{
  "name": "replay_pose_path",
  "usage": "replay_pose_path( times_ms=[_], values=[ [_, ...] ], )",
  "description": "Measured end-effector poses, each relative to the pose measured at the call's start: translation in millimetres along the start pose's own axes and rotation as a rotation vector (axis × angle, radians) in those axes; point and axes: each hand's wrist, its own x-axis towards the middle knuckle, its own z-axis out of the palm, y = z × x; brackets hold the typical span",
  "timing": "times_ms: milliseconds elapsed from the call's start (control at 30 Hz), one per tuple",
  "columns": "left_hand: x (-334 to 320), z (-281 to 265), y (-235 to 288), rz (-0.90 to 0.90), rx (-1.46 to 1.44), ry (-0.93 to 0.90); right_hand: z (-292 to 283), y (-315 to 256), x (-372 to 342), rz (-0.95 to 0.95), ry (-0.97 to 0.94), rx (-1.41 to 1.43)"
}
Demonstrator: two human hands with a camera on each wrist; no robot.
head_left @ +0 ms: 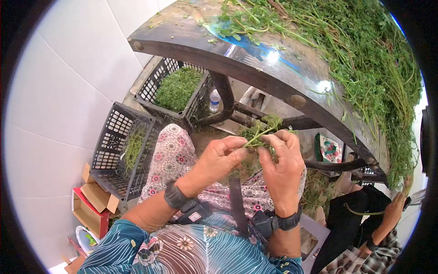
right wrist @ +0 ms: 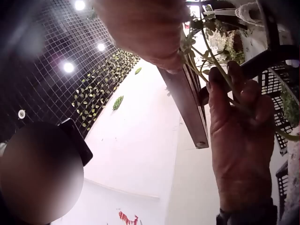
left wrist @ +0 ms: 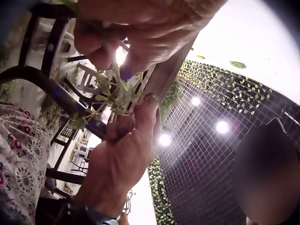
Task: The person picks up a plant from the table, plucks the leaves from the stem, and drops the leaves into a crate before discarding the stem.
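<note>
from the head, one green sprig [head_left: 258,136] is held between the two hands above the lap [head_left: 215,196], apart from the worktop [head_left: 182,33] and its heap of greens [head_left: 374,55]; the left hand [head_left: 222,157] pinches the stem, and the right hand [head_left: 285,162] has bent fingers and thumb about the leafy end. the left wrist view shows the right fingers curled in beside the leaves, their exact contact hard to tell. the right wrist view shows the stem crossing the left fingers, its tail poking past them. the step seems to be picking over this sprig; the next move likely calls for a steady left pinch while the right nips the leafy part.
</note>
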Motion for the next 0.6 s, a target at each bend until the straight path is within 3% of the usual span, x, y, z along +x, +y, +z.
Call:
replay_pose_path(
  times_ms=[133, 200, 300, 400, 533, 600],
  values=[
    [0, -1, -6, 0.109, 0.009, -0.015, 6, 9, -6, 0.007, -0.106, 0.029],
    [-2, -3, -2, 0.031, 0.037, -0.057, 10, 12, -8, 0.0, -0.106, 0.062],
    [-4, -1, -1, -0.031, 0.038, -0.088, 19, 14, -14, 0.274, -0.112, 0.218],
    [-4, -2, -2, -0.011, 0.065, -0.081, 19, 20, -13, 0.69, -0.09, 0.704],
    [-7, 3, 13, -0.124, 0.133, -0.07, 9, 24, -13, 0.835, -0.111, 1.056],
    [-4, -1, -3, -0.017, 0.257, -0.044, 6, 30, -15, 0.836, -0.144, 1.1]
  ],
)
